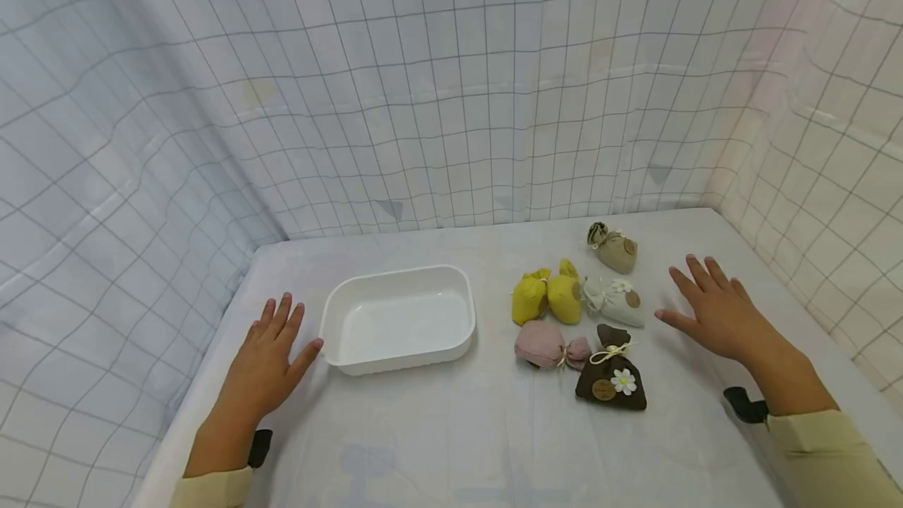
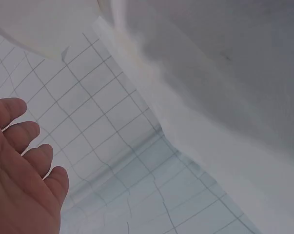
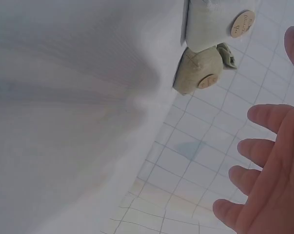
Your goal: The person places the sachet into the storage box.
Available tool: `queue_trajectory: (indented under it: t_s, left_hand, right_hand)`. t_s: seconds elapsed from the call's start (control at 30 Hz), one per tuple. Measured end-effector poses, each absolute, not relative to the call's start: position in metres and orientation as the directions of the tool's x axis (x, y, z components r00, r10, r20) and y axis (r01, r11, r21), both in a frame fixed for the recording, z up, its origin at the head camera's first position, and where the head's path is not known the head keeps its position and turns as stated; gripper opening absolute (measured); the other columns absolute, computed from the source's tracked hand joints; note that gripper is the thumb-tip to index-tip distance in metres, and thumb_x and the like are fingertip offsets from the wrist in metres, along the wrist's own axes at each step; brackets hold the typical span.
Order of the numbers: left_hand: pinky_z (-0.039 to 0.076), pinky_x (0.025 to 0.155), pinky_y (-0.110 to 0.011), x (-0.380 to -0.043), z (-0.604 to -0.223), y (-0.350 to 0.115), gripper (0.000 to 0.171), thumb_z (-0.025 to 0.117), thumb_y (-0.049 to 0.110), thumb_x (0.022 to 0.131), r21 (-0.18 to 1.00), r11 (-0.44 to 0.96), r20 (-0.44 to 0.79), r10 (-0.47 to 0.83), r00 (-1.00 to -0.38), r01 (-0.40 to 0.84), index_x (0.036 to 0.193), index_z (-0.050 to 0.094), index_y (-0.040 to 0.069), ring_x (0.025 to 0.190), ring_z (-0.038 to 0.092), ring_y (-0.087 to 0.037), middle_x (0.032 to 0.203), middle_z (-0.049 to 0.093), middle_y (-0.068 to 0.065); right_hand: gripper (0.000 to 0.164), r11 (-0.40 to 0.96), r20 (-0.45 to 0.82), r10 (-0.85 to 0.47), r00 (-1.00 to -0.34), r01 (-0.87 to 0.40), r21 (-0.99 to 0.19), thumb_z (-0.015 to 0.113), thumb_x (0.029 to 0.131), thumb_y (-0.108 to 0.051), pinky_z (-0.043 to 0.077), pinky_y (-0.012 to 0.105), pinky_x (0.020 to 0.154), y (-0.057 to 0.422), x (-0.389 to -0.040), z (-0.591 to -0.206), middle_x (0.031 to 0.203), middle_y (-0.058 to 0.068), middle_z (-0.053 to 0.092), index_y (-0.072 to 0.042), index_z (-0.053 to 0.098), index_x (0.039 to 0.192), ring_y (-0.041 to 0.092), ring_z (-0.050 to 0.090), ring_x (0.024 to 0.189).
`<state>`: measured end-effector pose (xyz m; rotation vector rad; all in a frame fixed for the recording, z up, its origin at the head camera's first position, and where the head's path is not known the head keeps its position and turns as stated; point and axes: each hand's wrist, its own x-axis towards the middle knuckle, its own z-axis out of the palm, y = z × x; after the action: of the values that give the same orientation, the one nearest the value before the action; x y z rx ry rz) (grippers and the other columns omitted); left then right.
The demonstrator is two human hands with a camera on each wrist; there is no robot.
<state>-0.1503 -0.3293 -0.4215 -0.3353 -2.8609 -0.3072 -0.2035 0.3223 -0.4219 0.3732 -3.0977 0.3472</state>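
Observation:
My left hand (image 1: 262, 371) is spread with straight fingers beside the left end of a white rectangular tray (image 1: 398, 359), its thumb close to the rim. In the left wrist view its fingers (image 2: 42, 158) show nothing held. My right hand (image 1: 723, 312), also spread and holding nothing, hovers right of several small cloth drawstring pouches. Nearest to it are a white pouch (image 1: 621, 304) with a flower and a beige pouch (image 1: 617, 252). A dark brown pouch (image 1: 610, 382) with a white flower lies in front, next to a pink pouch (image 1: 539, 345). Two yellow pouches (image 1: 529, 299) lean together.
A white cloth covers the table (image 1: 423, 437). Grid-patterned white curtains (image 1: 480, 100) hang behind it and along both sides. The tray stands left of the pouches, with bare tabletop between them. Black wrist mounts (image 1: 745, 406) sit under both wrists.

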Motion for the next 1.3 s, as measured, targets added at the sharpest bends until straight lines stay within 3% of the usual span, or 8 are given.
queue_trajectory:
  t_s: [0.33,0.63,0.9,1.3]
  left_hand:
    - [0.008,0.118,-0.056,-0.157,-0.430,-0.321,0.084,0.051,0.051,0.101,0.204,0.943,0.203,0.222,-0.954,0.263,0.153,0.023,-0.009,0.150,0.003,-0.037,0.162,0.013,-0.025]
    - [0.011,0.118,-0.054,-0.159,-0.433,-0.311,0.086,0.052,0.053,0.099,0.190,0.939,0.183,0.252,-0.950,0.286,0.153,0.024,-0.008,0.150,0.008,-0.037,0.161,0.018,-0.024]
    - [0.018,0.115,-0.059,-0.158,-0.436,-0.308,0.083,0.051,0.053,0.100,0.184,0.935,0.171,0.272,-0.947,0.302,0.153,0.028,-0.007,0.150,0.012,-0.038,0.159,0.024,-0.023]
    - [0.019,0.116,-0.056,-0.159,-0.440,-0.306,0.081,0.049,0.050,0.102,0.181,0.936,0.165,0.274,-0.947,0.302,0.152,0.026,-0.009,0.148,0.018,-0.040,0.159,0.023,-0.025]
  right_hand:
    - [0.086,0.865,0.026,-0.308,-0.951,-0.292,-0.407,0.061,0.096,-0.050,0.012,0.073,0.108,0.324,-0.213,-0.421,0.159,0.034,0.009,0.008,0.029,0.152,0.053,0.001,0.145]
    - [0.084,0.818,0.018,-0.331,-0.943,-0.297,-0.492,0.063,0.096,-0.047,0.018,0.074,0.105,0.319,-0.214,-0.421,0.160,0.030,0.010,0.005,0.030,0.152,0.051,0.007,0.146]
    - [0.073,0.782,0.048,-0.359,-0.932,-0.328,-0.531,0.063,0.098,-0.039,0.023,0.070,0.106,0.319,-0.223,-0.420,0.157,0.031,0.023,0.005,0.035,0.150,0.054,0.022,0.141]
    - [0.062,0.708,-0.038,-0.342,-0.939,-0.231,-0.667,0.059,0.101,-0.035,0.036,0.068,0.101,0.318,-0.245,-0.423,0.149,0.032,0.038,0.001,0.041,0.149,0.054,0.036,0.134]
